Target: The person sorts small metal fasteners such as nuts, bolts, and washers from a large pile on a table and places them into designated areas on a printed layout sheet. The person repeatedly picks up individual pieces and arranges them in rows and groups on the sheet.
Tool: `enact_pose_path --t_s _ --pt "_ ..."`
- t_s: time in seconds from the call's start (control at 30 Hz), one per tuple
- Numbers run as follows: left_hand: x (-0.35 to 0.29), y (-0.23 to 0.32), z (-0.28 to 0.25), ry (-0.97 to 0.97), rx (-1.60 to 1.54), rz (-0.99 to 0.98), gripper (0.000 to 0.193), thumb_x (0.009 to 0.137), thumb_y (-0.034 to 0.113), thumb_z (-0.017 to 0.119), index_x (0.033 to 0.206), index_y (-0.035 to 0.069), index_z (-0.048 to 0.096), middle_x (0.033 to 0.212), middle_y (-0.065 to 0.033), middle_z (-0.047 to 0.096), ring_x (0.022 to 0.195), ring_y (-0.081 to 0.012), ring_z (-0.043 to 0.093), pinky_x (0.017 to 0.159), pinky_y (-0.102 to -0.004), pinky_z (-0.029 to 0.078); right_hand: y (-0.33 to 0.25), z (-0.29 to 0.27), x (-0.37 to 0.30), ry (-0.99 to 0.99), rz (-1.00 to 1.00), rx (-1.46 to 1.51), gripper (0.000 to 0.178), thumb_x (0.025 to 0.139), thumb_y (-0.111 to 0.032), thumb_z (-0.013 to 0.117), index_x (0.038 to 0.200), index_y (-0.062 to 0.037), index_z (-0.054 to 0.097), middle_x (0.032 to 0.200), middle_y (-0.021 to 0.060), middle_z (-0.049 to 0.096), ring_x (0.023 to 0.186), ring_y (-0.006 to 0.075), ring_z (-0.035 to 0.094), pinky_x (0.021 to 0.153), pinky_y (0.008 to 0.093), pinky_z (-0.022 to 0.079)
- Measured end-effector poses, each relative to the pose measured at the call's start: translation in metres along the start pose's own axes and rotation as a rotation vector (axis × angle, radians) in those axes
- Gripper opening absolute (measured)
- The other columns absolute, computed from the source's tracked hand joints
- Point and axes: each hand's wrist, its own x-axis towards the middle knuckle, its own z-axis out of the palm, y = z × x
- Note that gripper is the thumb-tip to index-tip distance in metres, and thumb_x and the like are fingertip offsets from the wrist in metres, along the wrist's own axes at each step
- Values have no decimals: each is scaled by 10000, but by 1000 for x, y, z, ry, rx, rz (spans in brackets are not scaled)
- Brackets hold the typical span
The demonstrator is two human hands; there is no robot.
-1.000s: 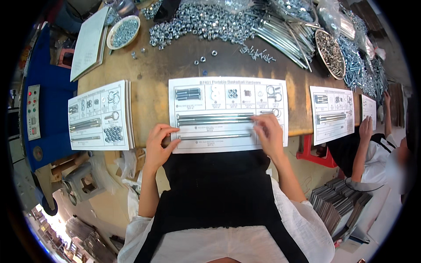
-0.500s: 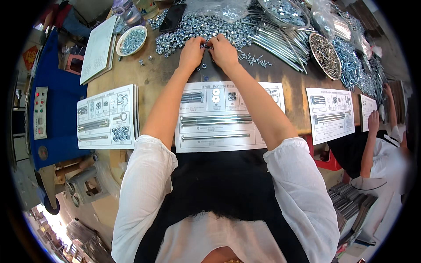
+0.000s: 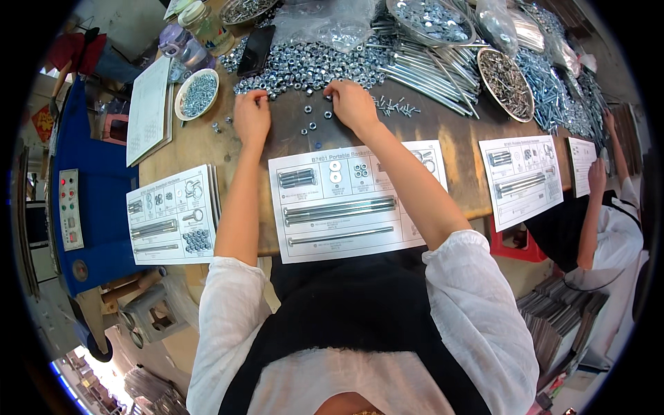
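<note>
A wide pile of silvery hex nuts (image 3: 311,66) covers the table ahead of me. My left hand (image 3: 252,117) is at the pile's near left edge, fingers curled in with the thumb close to them; whatever they hold is hidden. At the near right edge, my right hand (image 3: 353,107) bends its fingers down against the nuts, the fingertips partly out of sight. Between my hands, several loose nuts (image 3: 312,126) lie apart on the dark tabletop. A printed sheet (image 3: 339,200) with pictures of hardware lies below them, partly covered by my right forearm.
To the left are a bowl of small screws (image 3: 198,95), a phone (image 3: 255,52) on the nuts, and a stack of papers (image 3: 149,111). Long bolts (image 3: 432,76), a washer tray (image 3: 432,24) and a screw bowl (image 3: 506,83) sit right. A co-worker's hand (image 3: 596,176) is at far right.
My hands, earlier close together at the pile's near edge, have parted: the left moved left and nearer me. More loose nuts show between them. The view has shifted slightly.
</note>
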Motion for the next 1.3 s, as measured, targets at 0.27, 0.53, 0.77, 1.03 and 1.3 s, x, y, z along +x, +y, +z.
enact_pose_path --t_s 0.27,0.53,0.77,1.03,1.3 --pt "-21 -24 -17 -81 -121 -39 223 805 68 783 1006 57 688 933 -102 613 846 -256 618 779 -379 514 8 4 6 -89 69 138 127 844 -191 722 910 -87 753 906 150 715 891 333 686 789 440 554" --pt "-32 -8 -21 -54 -106 82 143 817 130 778 924 62 710 926 -78 636 889 -276 621 797 -388 502 12 -4 -13 5 61 71 116 873 -128 685 922 -62 767 977 195 676 893 374 672 806 450 539" --pt "-35 13 -16 -70 -9 245 79 836 116 748 887 75 703 900 -79 673 861 -287 623 787 -407 488 4 -13 -27 -128 38 194 253 835 -128 738 1084 -95 715 1054 149 649 955 345 657 852 419 537" --pt "-43 40 6 -149 -165 298 133 871 105 713 997 60 724 975 -89 641 971 -290 616 834 -394 508 -2 -15 -27 -179 85 124 231 785 -299 813 977 -191 745 1060 86 611 978 295 651 844 401 536" --pt "-31 56 -3 -407 -178 279 241 847 68 739 1086 101 737 995 -83 613 906 -236 619 790 -347 520 -8 3 -15 16 159 107 131 863 -295 720 916 -177 736 948 82 644 874 300 675 746 435 540"
